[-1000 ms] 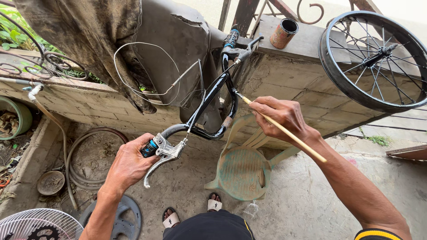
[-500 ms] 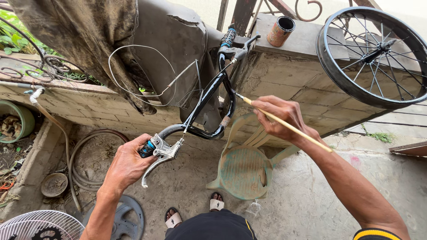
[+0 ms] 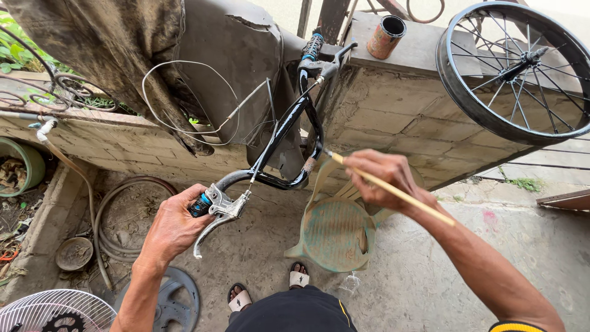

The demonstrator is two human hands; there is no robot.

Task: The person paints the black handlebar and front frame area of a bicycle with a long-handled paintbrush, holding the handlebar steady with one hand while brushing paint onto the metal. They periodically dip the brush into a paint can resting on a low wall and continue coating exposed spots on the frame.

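Note:
My left hand [image 3: 174, 226] grips one end of a black bicycle handlebar [image 3: 284, 134], by the blue grip and the silver brake lever [image 3: 219, 215]. The bar's far end, with a second lever and grip [image 3: 315, 55], rests against the concrete wall ledge [image 3: 412, 80]. My right hand [image 3: 384, 178] holds a thin yellow-handled brush [image 3: 393, 192], its tip touching the bar's lower bend. A grey brake cable [image 3: 184, 104] loops from the bar in front of a draped dark cloth [image 3: 123, 55].
A small bicycle wheel [image 3: 516, 71] leans on the ledge at right, beside a rusty can [image 3: 385, 35]. A green plastic chair [image 3: 335, 233] stands below the bar, my sandalled feet [image 3: 270, 289] near it. A hose [image 3: 117, 215], a fan grille [image 3: 55, 313] and a disc [image 3: 178, 301] lie at lower left.
The brush tip has stayed at the handlebar's lower bend, with my right hand shifting slightly. My left hand keeps its hold on the grip end.

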